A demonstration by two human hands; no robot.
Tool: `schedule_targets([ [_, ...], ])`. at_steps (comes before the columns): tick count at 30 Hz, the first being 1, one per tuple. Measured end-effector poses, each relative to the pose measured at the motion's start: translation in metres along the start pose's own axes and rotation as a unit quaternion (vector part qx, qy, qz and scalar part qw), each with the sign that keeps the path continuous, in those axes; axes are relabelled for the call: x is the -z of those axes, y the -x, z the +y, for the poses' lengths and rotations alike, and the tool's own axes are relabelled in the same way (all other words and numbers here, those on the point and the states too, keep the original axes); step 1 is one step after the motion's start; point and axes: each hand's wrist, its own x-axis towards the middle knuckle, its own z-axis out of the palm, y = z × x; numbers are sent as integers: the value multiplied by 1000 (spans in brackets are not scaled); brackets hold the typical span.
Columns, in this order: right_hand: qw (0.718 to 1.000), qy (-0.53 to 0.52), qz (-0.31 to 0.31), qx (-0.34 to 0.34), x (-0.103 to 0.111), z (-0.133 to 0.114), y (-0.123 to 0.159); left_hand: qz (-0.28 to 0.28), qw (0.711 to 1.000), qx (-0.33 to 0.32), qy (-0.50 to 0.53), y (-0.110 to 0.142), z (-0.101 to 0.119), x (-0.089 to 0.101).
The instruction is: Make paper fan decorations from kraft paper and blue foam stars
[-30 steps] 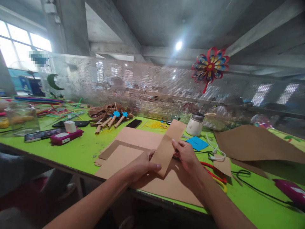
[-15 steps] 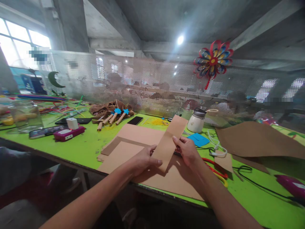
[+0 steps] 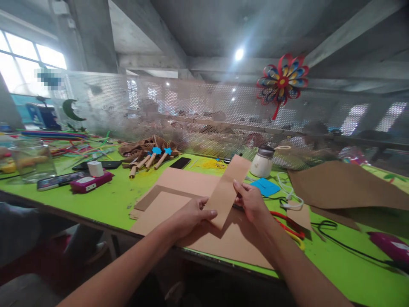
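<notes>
Both of my hands hold a long brown paper strip tilted up over the green table. My left hand pinches the strip's lower end, thumb on top. My right hand grips its right edge near the middle, fingers behind it. Under the strip lie several flat brown paper sheets at the table's front edge.
A white jar, a blue paper piece, red-and-yellow scissors and cables lie to the right, with a large brown sheet beyond. Paper fans, phones, a magenta box and a glass jar lie left. A mesh screen backs the table.
The strip and both hands have stayed almost still; the view shifted slightly, and my right thumb slid a little higher on the strip.
</notes>
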Motion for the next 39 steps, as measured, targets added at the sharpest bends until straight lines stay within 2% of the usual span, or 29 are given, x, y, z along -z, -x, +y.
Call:
schedule_targets([
  [4, 1000, 10, -3, 10, -1, 0, 2, -3, 1000, 6, -17, 1, 2, 0],
  [18, 1000, -9, 2, -4, -4, 0, 1, 49, 996, 22, -72, -2, 0, 4],
  [23, 998, -40, -42, 10, -3, -1, 3, 62, 995, 15, -78, -2, 1, 3],
  [28, 995, -17, -95, 4, -2, -1, 7, 71, 994, 10, -77, -2, 2, 1],
  [36, 997, -6, -74, 12, -4, -1, 6, 42, 997, 7, -65, -2, -1, 5],
  [39, 998, -5, -67, 10, -4, -2, 7, 53, 996, 5, -75, -2, 0, 4],
])
